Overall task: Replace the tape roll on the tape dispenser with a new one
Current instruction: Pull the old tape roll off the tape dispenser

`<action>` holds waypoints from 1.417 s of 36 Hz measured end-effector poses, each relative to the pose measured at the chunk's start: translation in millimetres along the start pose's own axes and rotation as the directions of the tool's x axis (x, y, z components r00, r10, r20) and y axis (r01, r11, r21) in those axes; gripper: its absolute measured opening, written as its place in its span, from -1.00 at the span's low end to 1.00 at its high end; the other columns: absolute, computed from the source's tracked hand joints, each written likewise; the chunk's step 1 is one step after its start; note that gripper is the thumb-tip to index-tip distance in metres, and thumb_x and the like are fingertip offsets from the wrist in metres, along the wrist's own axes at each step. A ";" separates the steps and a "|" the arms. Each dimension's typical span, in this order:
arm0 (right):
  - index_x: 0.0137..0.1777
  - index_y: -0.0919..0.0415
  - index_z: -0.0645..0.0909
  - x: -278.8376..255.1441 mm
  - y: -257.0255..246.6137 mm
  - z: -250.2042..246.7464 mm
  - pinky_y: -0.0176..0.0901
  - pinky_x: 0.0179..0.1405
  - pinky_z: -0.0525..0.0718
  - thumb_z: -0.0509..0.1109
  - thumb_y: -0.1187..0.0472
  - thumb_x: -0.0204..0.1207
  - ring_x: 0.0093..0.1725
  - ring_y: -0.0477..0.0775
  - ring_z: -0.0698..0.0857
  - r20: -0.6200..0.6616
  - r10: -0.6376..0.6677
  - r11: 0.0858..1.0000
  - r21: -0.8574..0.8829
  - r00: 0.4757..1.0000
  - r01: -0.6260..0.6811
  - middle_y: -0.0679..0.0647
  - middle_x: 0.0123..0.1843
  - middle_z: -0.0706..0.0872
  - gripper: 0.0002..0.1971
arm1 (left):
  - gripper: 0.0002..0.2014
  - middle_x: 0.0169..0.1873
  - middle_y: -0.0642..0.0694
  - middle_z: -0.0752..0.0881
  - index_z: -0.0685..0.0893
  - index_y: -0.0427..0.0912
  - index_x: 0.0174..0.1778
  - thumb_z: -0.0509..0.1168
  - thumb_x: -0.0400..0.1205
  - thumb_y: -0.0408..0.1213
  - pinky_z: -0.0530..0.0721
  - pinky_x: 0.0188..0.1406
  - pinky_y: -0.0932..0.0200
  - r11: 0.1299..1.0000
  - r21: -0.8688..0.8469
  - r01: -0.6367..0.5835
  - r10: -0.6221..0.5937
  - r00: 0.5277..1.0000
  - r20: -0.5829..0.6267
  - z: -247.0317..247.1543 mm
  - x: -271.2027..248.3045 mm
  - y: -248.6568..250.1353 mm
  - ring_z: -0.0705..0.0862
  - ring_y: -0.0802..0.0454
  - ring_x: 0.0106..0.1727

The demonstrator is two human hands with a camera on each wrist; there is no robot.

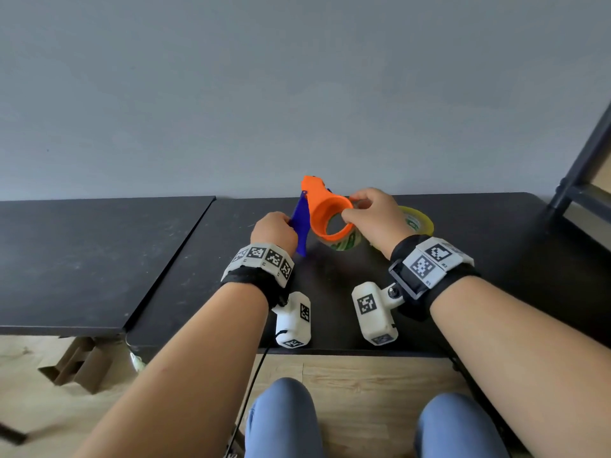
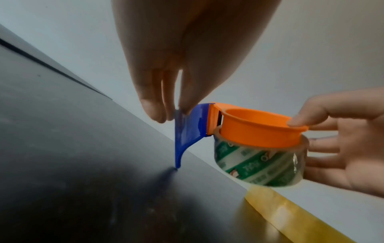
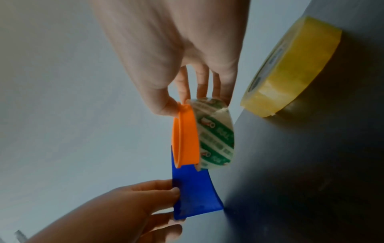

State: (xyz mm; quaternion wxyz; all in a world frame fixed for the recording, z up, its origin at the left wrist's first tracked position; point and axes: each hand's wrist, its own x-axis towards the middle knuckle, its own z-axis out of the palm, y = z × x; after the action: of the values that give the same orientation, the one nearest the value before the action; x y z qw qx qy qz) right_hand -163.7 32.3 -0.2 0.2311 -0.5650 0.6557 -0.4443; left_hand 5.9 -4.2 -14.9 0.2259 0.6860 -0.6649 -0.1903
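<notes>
The tape dispenser has an orange hub (image 1: 325, 206) and a blue handle (image 1: 301, 226), and stands tilted with the handle's tip on the black table (image 1: 496, 259). My left hand (image 1: 287, 223) pinches the blue handle (image 2: 187, 131) near its top edge. A clear roll printed in green (image 2: 259, 164) sits on the orange hub (image 2: 255, 129), slid partly down off it. My right hand (image 1: 350, 206) has its thumb on the orange rim and its fingers round the printed roll (image 3: 216, 134). A yellow tape roll (image 1: 418, 221) lies on the table just right of that hand.
A grey wall stands right behind the table. A second black tabletop (image 1: 82, 259) adjoins on the left. A dark metal frame (image 1: 582, 166) rises at the far right. Wooden floor and my knees show below the table's front edge.
</notes>
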 end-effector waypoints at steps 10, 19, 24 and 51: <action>0.36 0.13 0.64 -6.7 -4.3 -1.4 -0.33 0.15 0.46 0.50 0.30 0.43 0.28 0.04 0.64 -0.038 -0.189 0.973 -0.141 0.981 0.182 0.13 0.35 0.59 -0.54 | -0.76 -0.01 -0.15 0.78 0.75 -0.19 0.05 0.23 0.56 -0.36 0.53 -0.10 0.17 0.973 -0.227 -0.029 -0.016 0.981 -0.192 -9.1 -5.4 19.7 0.71 -0.14 0.06; 0.34 0.14 0.64 -14.2 -1.2 5.1 -0.34 0.15 0.46 0.53 0.30 0.45 0.30 0.06 0.64 -0.031 -0.240 0.956 -0.181 0.970 0.230 0.12 0.34 0.58 -0.57 | -0.60 -0.47 -0.16 0.71 0.66 -0.30 -0.46 0.26 0.63 -0.13 0.69 -0.27 0.08 0.835 -0.516 0.190 -0.120 0.979 0.166 3.6 -7.9 33.2 0.61 -0.07 -0.48; 0.33 0.16 0.65 -16.8 -1.5 7.1 -0.38 0.18 0.44 0.56 0.30 0.43 0.32 0.06 0.65 -0.011 -0.248 0.958 -0.155 0.969 0.243 0.15 0.33 0.60 -0.56 | -0.60 -0.45 -0.20 0.70 0.65 -0.34 -0.43 0.34 0.63 -0.13 0.63 -0.49 0.17 0.751 -0.612 0.249 -0.141 0.965 0.219 9.3 -7.1 29.6 0.61 -0.04 -0.54; 0.55 0.20 0.49 -10.5 10.6 1.6 -0.16 0.19 0.60 0.59 0.10 0.45 0.31 0.11 0.68 0.088 0.004 1.000 0.016 0.996 -0.005 0.17 0.38 0.68 -0.33 | -0.66 -0.44 -0.08 0.43 0.44 -0.21 -0.42 0.21 0.72 -0.39 0.39 -0.41 0.30 0.647 -0.653 0.394 -0.152 0.906 0.395 -2.8 -13.5 44.9 0.38 0.08 -0.45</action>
State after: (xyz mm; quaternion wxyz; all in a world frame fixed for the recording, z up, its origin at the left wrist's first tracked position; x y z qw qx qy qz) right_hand -165.4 41.4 -12.0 0.2655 -0.5806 0.6425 -0.4237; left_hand -30.2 8.9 12.2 0.3392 0.5972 -0.4501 -0.5707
